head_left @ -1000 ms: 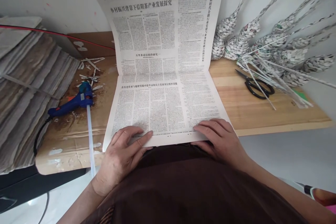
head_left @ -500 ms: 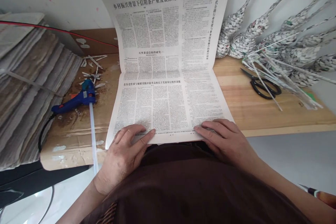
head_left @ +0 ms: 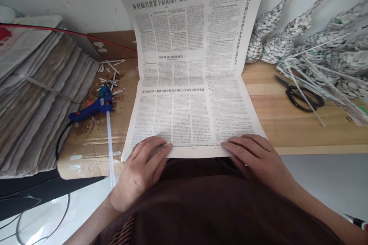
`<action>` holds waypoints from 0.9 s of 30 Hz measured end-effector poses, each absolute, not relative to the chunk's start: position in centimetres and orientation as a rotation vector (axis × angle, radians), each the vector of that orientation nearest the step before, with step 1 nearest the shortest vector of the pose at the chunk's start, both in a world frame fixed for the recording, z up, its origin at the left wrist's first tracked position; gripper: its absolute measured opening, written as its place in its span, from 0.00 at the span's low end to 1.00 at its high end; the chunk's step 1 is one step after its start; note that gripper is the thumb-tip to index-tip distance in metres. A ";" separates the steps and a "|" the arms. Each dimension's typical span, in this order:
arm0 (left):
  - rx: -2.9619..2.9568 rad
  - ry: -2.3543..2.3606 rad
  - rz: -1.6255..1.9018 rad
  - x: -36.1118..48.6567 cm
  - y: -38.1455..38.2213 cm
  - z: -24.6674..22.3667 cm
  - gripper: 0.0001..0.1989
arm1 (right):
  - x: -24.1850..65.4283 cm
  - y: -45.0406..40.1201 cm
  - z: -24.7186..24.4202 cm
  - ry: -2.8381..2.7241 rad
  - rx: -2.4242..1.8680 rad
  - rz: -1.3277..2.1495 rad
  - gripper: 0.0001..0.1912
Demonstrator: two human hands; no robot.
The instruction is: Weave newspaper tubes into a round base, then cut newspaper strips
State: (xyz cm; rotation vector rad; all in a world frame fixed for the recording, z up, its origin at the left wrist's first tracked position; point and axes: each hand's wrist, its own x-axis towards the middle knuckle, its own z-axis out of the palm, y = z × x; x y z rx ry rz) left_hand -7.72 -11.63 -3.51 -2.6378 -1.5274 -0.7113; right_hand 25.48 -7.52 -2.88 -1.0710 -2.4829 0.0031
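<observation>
A newspaper lies in front of me. Its near half is flat on the bench, while a crease runs across the middle and the far half rises against the wall. At the left part of its near edge, the fingers of my left hand rest on the print, with the thumb low by the edge. My right hand holds the same edge further right, fingers on top and the thumb partly hidden below. The near margin stretches between both hands.
Left of the newspaper lies a blue glue gun with a long glue stick, beside paper scraps and a tied stack of newspapers. Right are black-handled scissors, paper strips and several woven paper shapes against the wall.
The view has shifted slightly left, so things appear further right. Both hands keep to the newspaper's near edge; the right fingers look slightly shifted along it.
</observation>
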 end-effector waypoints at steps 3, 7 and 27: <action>-2.581 -1.522 -0.659 -7.5 -11.9 -3.4 0.19 | 25.5 -7.6 -2.9 -2.501 -1.061 0.014 0.15; -2.495 -1.496 -0.624 -7.4 -12.2 -3.4 0.19 | 25.5 -7.6 -3.2 -2.482 -1.087 0.007 0.14; -2.567 -1.474 -0.649 -7.4 -11.5 -3.2 0.16 | 24.7 -7.1 -2.4 -2.491 -1.072 -0.001 0.10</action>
